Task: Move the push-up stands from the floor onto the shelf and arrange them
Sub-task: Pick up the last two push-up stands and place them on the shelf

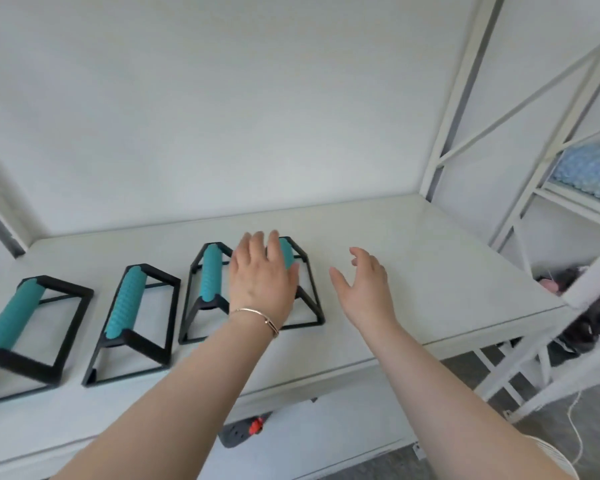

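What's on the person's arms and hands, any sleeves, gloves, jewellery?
Both forearms are bare, no sleeves in view and no gloves. The left hand has a thin rose-gold bangle at the wrist. The right hand wears nothing; no rings visible on the fingers.

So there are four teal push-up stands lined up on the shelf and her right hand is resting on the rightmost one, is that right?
Not quite: it is the left hand over the rightmost stand. The right hand hangs open beside it, holding nothing. Four stands on the shelf is correct, as the head view shows.

A home gym storage corner: white metal shelf (pixel 395 271) with 4 push-up stands (pixel 132 317), blue massage roller (pixel 589 174) nearby.
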Demonstrator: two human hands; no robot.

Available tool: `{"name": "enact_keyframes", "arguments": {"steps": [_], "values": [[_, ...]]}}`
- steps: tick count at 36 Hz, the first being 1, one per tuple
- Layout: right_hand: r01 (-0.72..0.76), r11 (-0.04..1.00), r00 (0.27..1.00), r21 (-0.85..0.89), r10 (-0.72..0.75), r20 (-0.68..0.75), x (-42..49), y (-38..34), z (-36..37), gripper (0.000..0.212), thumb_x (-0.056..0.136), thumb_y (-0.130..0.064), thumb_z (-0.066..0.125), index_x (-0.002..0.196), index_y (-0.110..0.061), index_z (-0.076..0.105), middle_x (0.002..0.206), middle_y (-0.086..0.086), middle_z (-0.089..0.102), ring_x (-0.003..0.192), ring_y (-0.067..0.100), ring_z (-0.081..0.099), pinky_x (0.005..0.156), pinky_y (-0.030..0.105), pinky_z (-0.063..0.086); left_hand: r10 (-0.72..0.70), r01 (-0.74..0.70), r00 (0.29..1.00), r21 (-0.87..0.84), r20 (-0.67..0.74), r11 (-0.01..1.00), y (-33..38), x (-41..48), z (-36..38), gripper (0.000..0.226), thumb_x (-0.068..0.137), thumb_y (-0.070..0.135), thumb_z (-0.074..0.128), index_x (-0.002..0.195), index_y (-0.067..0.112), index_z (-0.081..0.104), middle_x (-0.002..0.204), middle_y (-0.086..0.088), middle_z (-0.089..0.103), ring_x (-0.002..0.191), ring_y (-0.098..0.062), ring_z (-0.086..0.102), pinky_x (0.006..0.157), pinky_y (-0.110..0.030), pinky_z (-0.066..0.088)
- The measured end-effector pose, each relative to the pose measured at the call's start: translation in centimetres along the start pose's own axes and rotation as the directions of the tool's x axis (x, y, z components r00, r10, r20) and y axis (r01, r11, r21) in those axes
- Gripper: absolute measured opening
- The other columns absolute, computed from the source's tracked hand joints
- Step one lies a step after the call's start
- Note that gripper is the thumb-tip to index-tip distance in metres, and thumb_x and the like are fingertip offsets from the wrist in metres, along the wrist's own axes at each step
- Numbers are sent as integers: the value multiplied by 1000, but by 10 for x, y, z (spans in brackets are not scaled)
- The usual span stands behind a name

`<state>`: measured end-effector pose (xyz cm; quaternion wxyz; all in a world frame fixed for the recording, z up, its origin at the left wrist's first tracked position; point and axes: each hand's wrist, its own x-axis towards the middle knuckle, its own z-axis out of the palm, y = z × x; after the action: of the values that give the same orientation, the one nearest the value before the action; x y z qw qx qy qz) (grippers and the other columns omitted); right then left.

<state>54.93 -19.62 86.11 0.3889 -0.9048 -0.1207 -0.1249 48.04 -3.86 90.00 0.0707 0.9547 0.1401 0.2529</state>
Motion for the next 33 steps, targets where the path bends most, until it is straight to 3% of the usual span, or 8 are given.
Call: {"name": "enact_keyframes", "arguments": {"steps": [2,6,14,18,26,30,33], "values": [[98,987,992,-130,-108,-67,-15,21,-16,55,89,-34,66,135,-8,50,124,13,59,115,34,52,91,45,46,122,-122,991,3,-47,992,26,-17,6,62,88,37,59,137,4,45,136,-21,51,133,-41,41,106,-51,39],[194,945,960,-262,-238,-145,-45,68,-53,55,86,-33,67,132,-7,51,121,11,61,115,31,53,92,45,47,219,-219,976,-5,-6,976,75,-53,22,61,86,35,62,136,4,46,135,-20,53,133,-40,42,108,-51,39],[184,938,964,-295,-231,-133,-124,179,-110,50,91,-31,61,133,-5,51,128,13,56,123,31,49,106,42,40,314,-312,945,-40,89,949,160,-144,66,59,82,29,68,132,3,51,135,-19,54,136,-40,41,114,-53,31],[132,959,984,-249,-158,-84,-165,237,-118,52,93,-32,60,136,-5,49,133,14,55,125,30,48,108,43,39,344,-334,918,-84,197,939,191,-192,95,60,82,30,70,133,3,51,134,-18,55,134,-38,43,112,-52,35],[-93,958,994,-273,104,26,-248,340,-96,52,92,-34,61,133,-4,51,125,15,58,116,32,53,98,45,46,297,-295,815,-86,498,952,203,-280,180,60,82,31,72,132,2,54,132,-21,57,129,-42,49,106,-52,40],[-260,918,949,-300,301,97,-292,382,-70,53,90,-35,62,134,-6,49,120,15,59,110,34,54,94,49,49,284,-332,679,-62,677,941,193,-315,232,63,92,35,57,145,6,36,147,-17,41,141,-36,31,116,-45,27],[-348,873,902,-341,411,134,-322,414,-45,55,90,-39,57,130,-3,51,115,17,60,103,37,56,88,49,51,253,-327,582,-63,773,943,181,-337,277,63,95,38,51,146,10,29,146,-13,37,139,-33,30,116,-44,29]]}}
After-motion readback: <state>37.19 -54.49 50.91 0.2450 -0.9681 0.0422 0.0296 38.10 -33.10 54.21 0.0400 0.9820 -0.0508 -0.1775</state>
